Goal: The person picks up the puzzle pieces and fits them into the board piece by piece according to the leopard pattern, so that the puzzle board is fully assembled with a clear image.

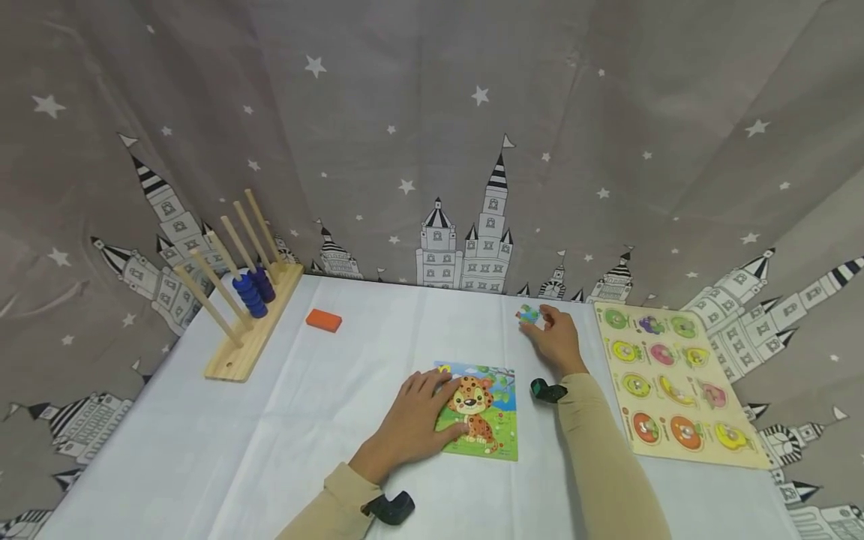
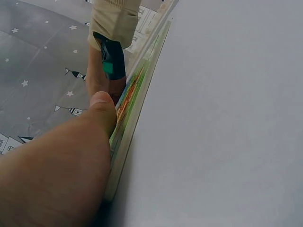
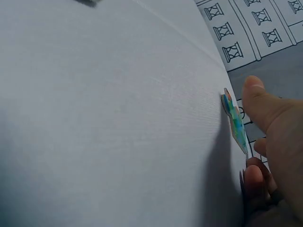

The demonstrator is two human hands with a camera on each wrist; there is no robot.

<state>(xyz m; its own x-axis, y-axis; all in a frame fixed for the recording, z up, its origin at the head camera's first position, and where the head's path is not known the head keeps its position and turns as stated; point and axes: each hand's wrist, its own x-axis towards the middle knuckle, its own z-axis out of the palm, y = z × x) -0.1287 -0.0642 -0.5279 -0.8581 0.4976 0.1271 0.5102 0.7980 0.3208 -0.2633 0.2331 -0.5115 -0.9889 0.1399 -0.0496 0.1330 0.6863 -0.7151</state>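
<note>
A square jigsaw puzzle point(image 1: 499, 420) with a spotted leopard cub on grass lies flat on the white table. My left hand point(image 1: 421, 416) rests on its left side, fingers spread and thumb over the picture; in the left wrist view the thumb point(image 2: 106, 106) lies along the board's edge. Farther back, a small blue-green puzzle piece point(image 1: 528, 314) is by my right hand point(image 1: 559, 341), between the thumb and forefinger. The right wrist view shows the piece point(image 3: 235, 123) low over the tabletop, with a gap between it and the thumb point(image 3: 255, 94).
To the left stands a wooden peg stand point(image 1: 259, 337) with blue and purple rings point(image 1: 251, 296) on its rods. An orange block point(image 1: 324, 320) lies near it. At the right lies a wooden fruit knob board point(image 1: 675, 379). A grey castle-patterned curtain point(image 1: 358, 97) hangs behind the table.
</note>
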